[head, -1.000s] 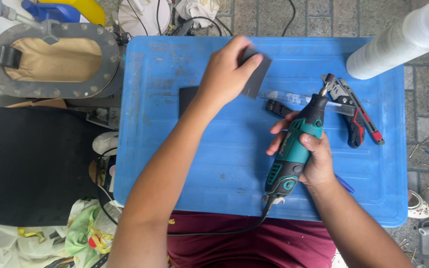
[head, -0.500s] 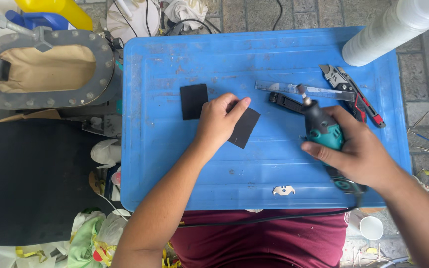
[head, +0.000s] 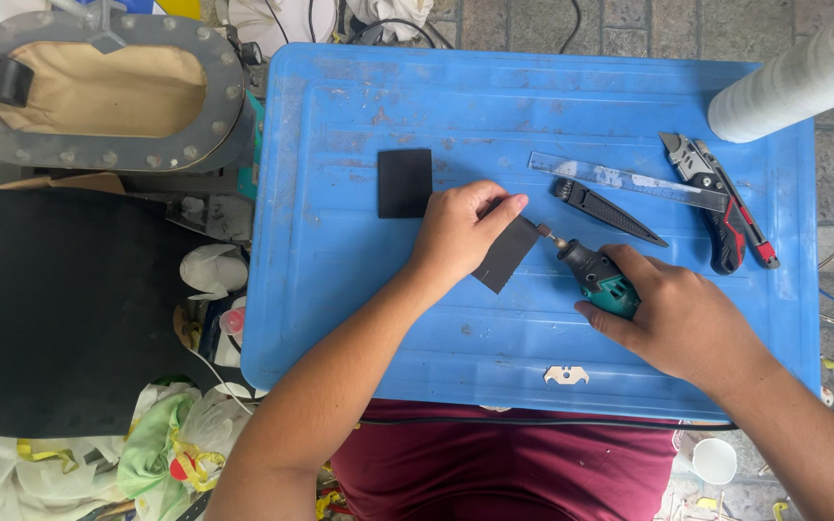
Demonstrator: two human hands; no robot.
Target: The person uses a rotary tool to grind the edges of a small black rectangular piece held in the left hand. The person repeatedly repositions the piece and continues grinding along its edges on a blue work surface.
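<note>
My left hand (head: pixel 458 232) presses a dark rubber piece (head: pixel 509 257) flat on the blue plastic lid (head: pixel 340 289). My right hand (head: pixel 682 318) grips a green and black rotary tool (head: pixel 598 272), lying low, with its small tip touching the right edge of that piece. A second black square piece (head: pixel 404 182) lies just left of my left hand.
A clear ruler (head: pixel 629 180), a black awl-like tool (head: pixel 610 212) and a red and black utility knife (head: pixel 721 203) lie at the right. A white roll (head: pixel 793 82) leans at the top right. A small metal blade (head: pixel 566 374) rests near the front edge. A grey bolted flange (head: pixel 98 92) stands at the left.
My right hand lowered the rotary tool and brought its tip to the rubber piece. My left hand slid the piece nearer and pinned it flat.
</note>
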